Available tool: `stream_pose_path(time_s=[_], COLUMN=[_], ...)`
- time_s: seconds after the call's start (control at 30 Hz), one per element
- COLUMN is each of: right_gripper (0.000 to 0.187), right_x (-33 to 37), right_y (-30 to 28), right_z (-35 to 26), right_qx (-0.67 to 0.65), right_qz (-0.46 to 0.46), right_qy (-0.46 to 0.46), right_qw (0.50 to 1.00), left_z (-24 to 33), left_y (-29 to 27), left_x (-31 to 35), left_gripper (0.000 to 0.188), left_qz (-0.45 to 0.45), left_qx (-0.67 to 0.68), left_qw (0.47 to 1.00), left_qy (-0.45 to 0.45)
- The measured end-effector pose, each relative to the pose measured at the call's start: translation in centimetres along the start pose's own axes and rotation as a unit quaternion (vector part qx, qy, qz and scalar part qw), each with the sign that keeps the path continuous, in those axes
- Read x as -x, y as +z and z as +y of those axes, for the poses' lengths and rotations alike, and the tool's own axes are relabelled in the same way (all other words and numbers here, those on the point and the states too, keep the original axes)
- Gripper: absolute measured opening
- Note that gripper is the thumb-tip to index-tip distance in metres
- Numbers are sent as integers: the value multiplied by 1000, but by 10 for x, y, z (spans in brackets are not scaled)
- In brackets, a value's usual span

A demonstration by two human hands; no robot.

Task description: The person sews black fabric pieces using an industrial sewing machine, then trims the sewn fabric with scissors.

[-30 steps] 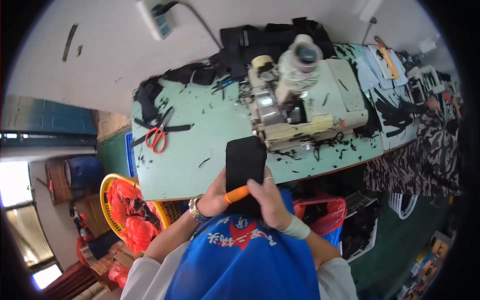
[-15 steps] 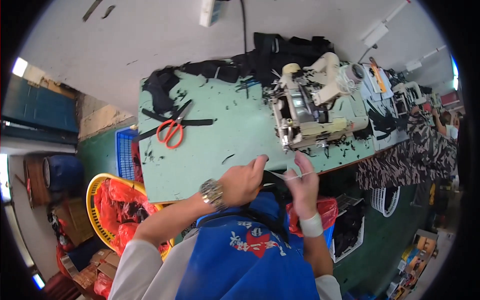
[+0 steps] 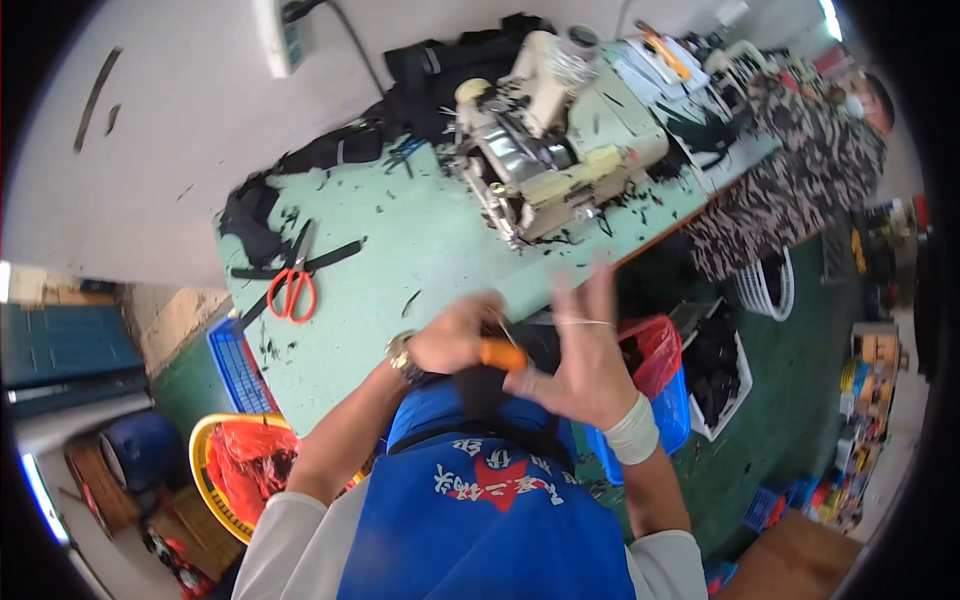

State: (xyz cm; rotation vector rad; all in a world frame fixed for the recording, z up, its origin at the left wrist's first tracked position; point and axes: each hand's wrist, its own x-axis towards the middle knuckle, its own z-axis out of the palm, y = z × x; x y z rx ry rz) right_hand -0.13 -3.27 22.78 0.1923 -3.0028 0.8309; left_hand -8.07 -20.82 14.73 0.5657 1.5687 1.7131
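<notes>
My left hand [image 3: 448,338], with a wristwatch [image 3: 403,357] on its wrist, is closed around a tool with an orange handle [image 3: 502,354]; its working end is hidden. Beside it, my right hand [image 3: 590,365] has its fingers stretched out, blurred by motion, and its thumb close to the handle. A thin pale band [image 3: 585,322] crosses the right fingers. Black cloth [image 3: 535,345] hangs between the hands, above my blue apron [image 3: 480,530]. On the green table [image 3: 350,350] to the left lie orange-handled scissors [image 3: 293,290] across black strips [image 3: 335,257].
A sewing machine [image 3: 560,165] stands on the table among black scraps. Black cloth [image 3: 440,75] lies along the back. Below are a yellow basket [image 3: 205,470] with red bags, a blue crate [image 3: 232,365] and a white crate [image 3: 740,385]. A person [image 3: 870,105] is at the far right.
The view has turned, and the table and machine appear shifted left. My right hand's fingers have spread upward, and the orange handle now shows plainly at my left hand.
</notes>
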Motion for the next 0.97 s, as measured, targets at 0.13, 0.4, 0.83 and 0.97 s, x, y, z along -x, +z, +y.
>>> stream_pose_path(time_s=[0.13, 0.4, 0.83, 0.97], right_gripper=[96, 93, 29, 22], right_x=[44, 59, 185, 311], right_y=[66, 53, 83, 200], right_z=[34, 37, 287, 415], right_qx=[-26, 11, -568, -382], right_qz=[202, 194, 291, 141], right_qy=[112, 168, 577, 541], right_qw=[973, 966, 510, 736], left_z=[-6, -37, -41, -39], left_y=[41, 97, 118, 67], left_x=[-10, -71, -132, -114], left_gripper=[45, 44, 34, 25], left_qz=[260, 65, -71, 113], left_qx=[-130, -384, -130, -182], left_qw=[957, 918, 972, 942], left_qy=[14, -70, -181, -259])
